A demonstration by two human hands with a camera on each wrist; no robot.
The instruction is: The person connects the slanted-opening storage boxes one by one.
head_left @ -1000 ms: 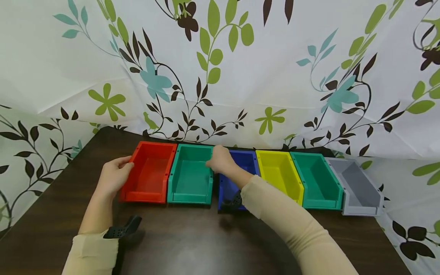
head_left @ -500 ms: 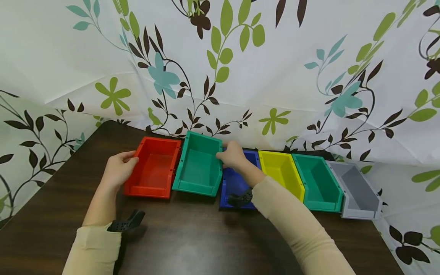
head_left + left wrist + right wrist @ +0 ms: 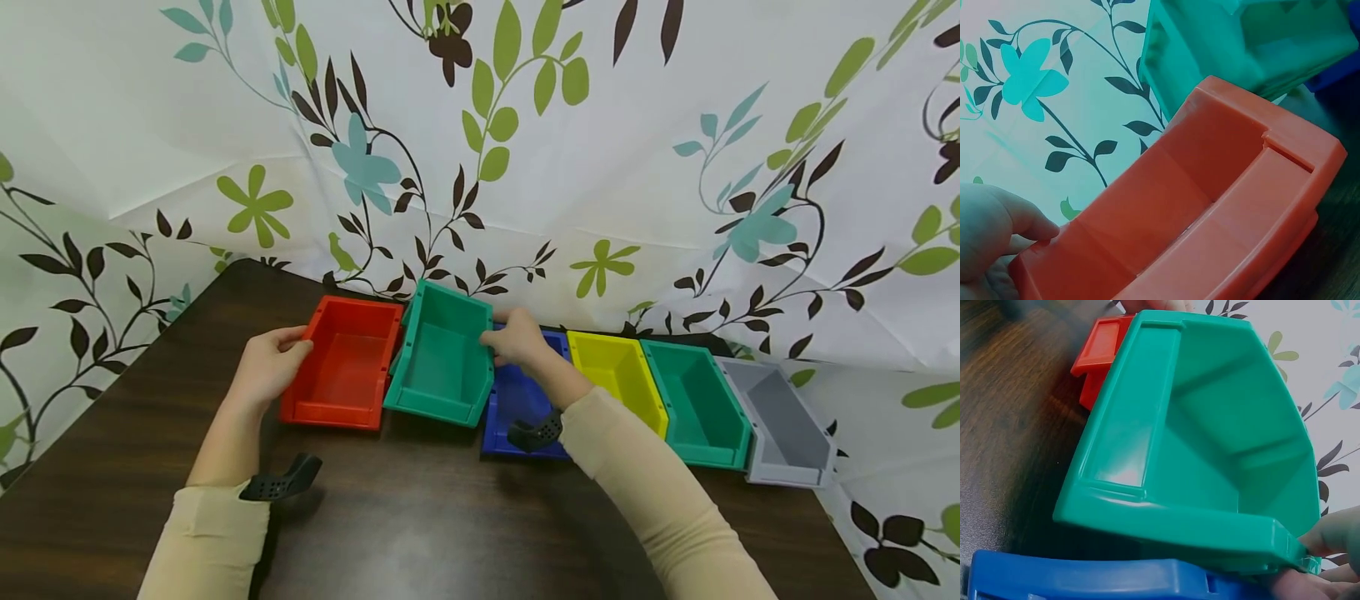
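My left hand (image 3: 270,367) pinches the left side wall of a red open-front storage bin (image 3: 345,367) at the left end of a row. In the left wrist view the thumb and fingers (image 3: 1029,225) grip that bin's rim. My right hand (image 3: 521,340) pinches the right rim of a green bin (image 3: 442,358), which is tilted and raised above the table. The right wrist view shows the green bin (image 3: 1210,437) from its front, with fingers at its rear corner. Both bins hold nothing. A blue bin (image 3: 517,408) lies partly hidden under my right hand and wrist.
Right of the blue bin stand a yellow bin (image 3: 611,371), a second green bin (image 3: 697,408) and a grey bin (image 3: 783,425). All rest along the back of the dark wooden table (image 3: 420,525). A leaf-patterned cloth (image 3: 525,192) hangs directly behind.
The green bin beside the red one has risen off the table and tilted, its front edge swinging up, with my right hand on its rim. My left hand keeps its grip on the red bin.
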